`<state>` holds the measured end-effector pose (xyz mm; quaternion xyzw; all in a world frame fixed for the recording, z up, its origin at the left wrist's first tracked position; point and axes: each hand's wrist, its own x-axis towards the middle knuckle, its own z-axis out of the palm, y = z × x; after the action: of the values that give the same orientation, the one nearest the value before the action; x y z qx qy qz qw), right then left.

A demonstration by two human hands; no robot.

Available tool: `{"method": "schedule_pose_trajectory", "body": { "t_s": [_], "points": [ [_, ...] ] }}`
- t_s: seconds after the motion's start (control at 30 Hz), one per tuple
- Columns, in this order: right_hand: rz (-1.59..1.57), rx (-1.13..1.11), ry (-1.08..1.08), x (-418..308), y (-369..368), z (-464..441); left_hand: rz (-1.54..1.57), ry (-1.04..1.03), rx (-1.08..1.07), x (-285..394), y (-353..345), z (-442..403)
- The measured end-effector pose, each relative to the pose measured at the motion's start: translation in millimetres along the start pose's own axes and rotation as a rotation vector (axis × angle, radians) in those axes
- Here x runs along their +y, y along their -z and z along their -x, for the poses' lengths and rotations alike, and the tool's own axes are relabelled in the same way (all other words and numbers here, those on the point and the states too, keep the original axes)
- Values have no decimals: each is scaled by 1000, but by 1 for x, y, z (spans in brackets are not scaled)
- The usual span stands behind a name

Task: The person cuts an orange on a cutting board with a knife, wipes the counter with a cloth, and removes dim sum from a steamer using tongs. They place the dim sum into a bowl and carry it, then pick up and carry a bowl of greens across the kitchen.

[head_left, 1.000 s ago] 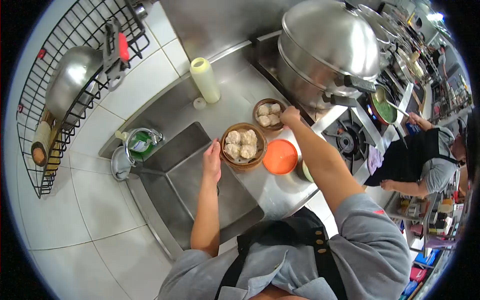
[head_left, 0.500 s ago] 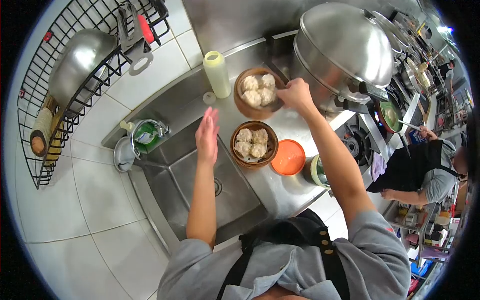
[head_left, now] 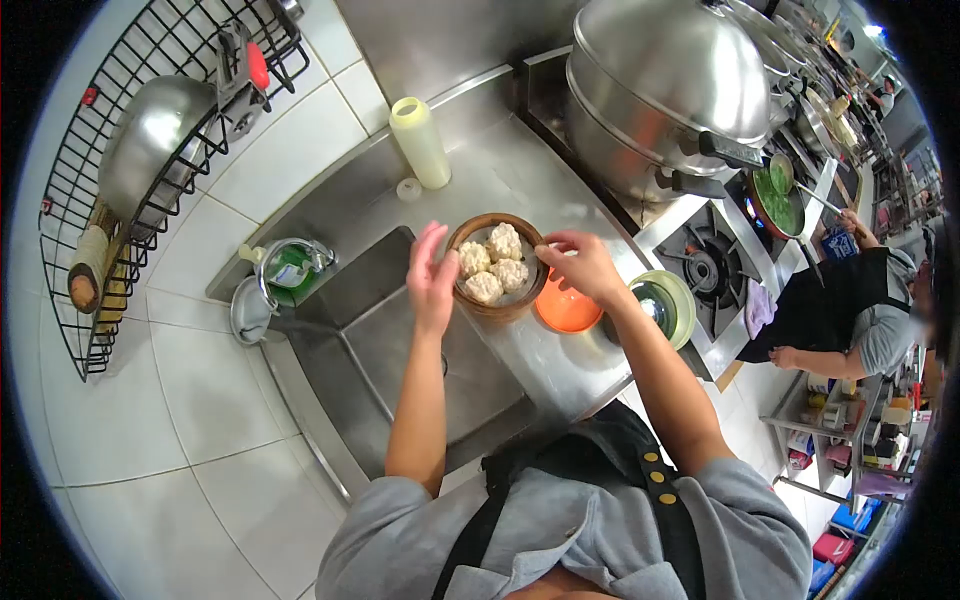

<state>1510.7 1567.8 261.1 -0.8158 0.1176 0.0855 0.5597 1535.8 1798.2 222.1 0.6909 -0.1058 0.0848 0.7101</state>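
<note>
A round bamboo steamer basket (head_left: 463, 233) with several pale dumplings (head_left: 489, 264) stands on the steel counter beside the sink; only the upper basket shows clearly. My right hand (head_left: 580, 266) has its thumb and fingers closed on the basket's right rim. At the left side of the basket is my left hand (head_left: 433, 280), fingers apart and close to the rim, holding nothing. An orange bowl (head_left: 568, 308) is partly covered by the basket and my right hand. Next to it stands a pale green round container (head_left: 679, 305).
The steel sink (head_left: 400, 340) lies left of the basket. Behind stand a yellowish bottle (head_left: 421, 145) and a large steel steamer pot (head_left: 670, 90). A wire rack (head_left: 75, 210) hangs at the left. At the right, a person (head_left: 840, 310) holds a ladle over a green-filled pan (head_left: 775, 205).
My right hand has brought the farther basket of dumplings towards me, onto the place of the nearer one, which is now hidden. My left hand has come beside the rim.
</note>
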Motion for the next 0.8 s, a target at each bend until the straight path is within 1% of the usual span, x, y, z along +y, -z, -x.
{"method": "schedule_pose_trajectory", "body": {
  "t_s": [0.03, 0.07, 0.1, 0.17, 0.2, 0.23, 0.27, 0.3, 0.33, 0.37, 0.4, 0.53, 0.63, 0.7, 0.73, 0.8],
  "points": [
    [-111, -22, 14, 7, -1, 1, -315, -233, -27, 13, 3, -2],
    [-164, -31, -10, 8, -2, 4, -484, -337, -115, 25, 9, -7],
    [-165, -35, -10, 12, -4, 4, -487, -335, -113, 32, 12, -10],
    [-405, 42, -51, 27, -13, 1, -654, -198, -380, 40, 17, -18],
    [-407, 35, -50, 35, -19, 0, -562, -100, -465, 43, 16, -22],
    [-477, 41, -126, 43, -25, -1, -566, -103, -462, 41, 17, -24],
    [-546, 50, -203, 46, -28, -1, -538, -80, -505, 39, 15, -26],
    [-546, 51, -200, 50, -31, 0, -507, -55, -548, 37, 15, -28],
    [-610, 13, -255, 54, -37, 1, -509, -57, -547, 36, 15, -30],
    [-674, -27, -313, 54, -43, 3, -512, -9, -578, 37, 15, -32],
    [-711, -43, -302, 53, -47, 7, -514, 41, -608, 38, 16, -33],
    [-692, -48, -336, 64, -50, 1, -594, 61, -615, 39, 14, -35],
    [-709, -82, -304, 66, -49, -2, -603, 102, -612, 37, 17, -34],
    [-696, -68, -287, 65, -47, -1, -445, 0, -519, 34, 18, -32],
    [-695, -69, -290, 65, -47, -4, -444, 3, -518, 32, 21, -30],
    [-674, -12, -308, 66, -45, -12, 193, 165, -309, 20, 28, -19]
  ]
}}
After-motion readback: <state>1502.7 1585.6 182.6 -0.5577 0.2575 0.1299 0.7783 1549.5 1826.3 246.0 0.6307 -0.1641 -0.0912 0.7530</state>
